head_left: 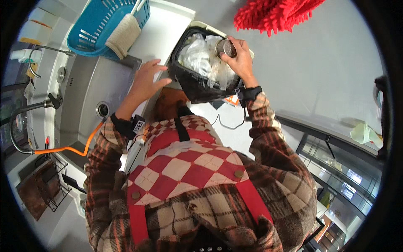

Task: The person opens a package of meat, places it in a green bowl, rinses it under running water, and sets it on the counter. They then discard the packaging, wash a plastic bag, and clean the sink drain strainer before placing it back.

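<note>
My right hand (241, 60) grips a small metal sink strainer (226, 48) with round holes, tilted above the bin. Beneath it is a black plastic trash bin (196, 86), filled with crumpled clear and white plastic bags (196, 56). My left hand (148, 77) is empty with its fingers apart, between the sink's edge and the bin. Whether anything is inside the strainer cannot be told.
A steel sink (94, 82) with a drain opening (102, 109) and an orange hose (67, 149) lies at the left. Beyond it stands a blue plastic basket (94, 25) with a beige cloth (123, 36) over its rim. A red chenille cloth (274, 14) hangs at the top right.
</note>
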